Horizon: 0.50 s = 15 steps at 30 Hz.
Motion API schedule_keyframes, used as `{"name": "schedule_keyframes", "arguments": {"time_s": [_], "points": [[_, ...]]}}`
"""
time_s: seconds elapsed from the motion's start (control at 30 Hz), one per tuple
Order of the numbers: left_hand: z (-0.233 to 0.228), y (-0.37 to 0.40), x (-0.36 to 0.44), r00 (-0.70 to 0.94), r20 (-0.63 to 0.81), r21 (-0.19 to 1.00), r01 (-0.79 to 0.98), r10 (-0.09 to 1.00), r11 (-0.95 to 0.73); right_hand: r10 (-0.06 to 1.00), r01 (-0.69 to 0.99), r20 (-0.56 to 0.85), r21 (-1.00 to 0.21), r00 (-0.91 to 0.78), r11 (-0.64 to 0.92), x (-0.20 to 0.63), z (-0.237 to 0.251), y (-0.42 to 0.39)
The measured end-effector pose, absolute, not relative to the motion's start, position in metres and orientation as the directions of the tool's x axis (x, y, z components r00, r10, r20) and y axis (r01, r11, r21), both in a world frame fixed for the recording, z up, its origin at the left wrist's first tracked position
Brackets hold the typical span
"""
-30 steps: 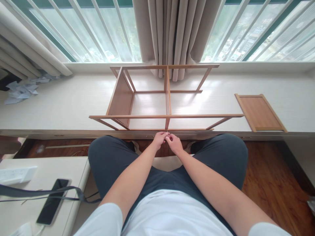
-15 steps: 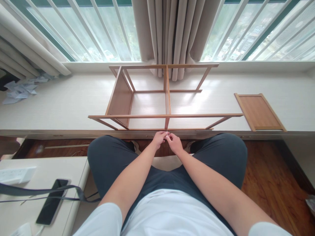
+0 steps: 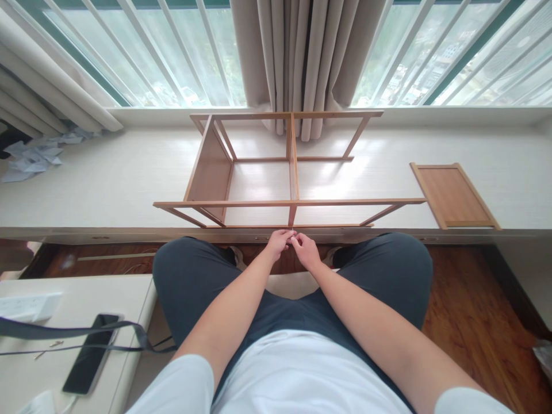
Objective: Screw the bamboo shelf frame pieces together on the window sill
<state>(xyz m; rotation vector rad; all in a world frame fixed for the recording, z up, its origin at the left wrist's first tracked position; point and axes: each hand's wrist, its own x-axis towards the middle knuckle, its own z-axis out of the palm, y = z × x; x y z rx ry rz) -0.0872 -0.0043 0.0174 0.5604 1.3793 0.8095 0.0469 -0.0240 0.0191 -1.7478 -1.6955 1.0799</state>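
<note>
Two bare hands meet fingertip to fingertip just in front of a wooden shelf frame (image 3: 290, 172) that lies on a pale window ledge (image 3: 107, 184). The left hand (image 3: 279, 243) and right hand (image 3: 305, 249) are both curled, fingers pinched together around a tiny pale object (image 3: 294, 233), too small to identify, held just near the frame's front rail. To the right of the frame, apart from it, lies a flat wooden panel (image 3: 453, 195). Far to the frame's left sit crumpled papers (image 3: 32, 158). Behind the frame hangs a beige curtain (image 3: 302, 57).
</note>
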Motion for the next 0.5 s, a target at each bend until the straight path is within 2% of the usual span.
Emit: {"name": "schedule_keyframes", "arguments": {"time_s": [0.5], "points": [[0.0190,-0.0023,-0.0881,0.039,-0.640,0.744,-0.216,0.767,0.632,0.982,0.601,-0.168,-0.795,-0.089,-0.082,0.0465,0.0236,-0.0259]]}}
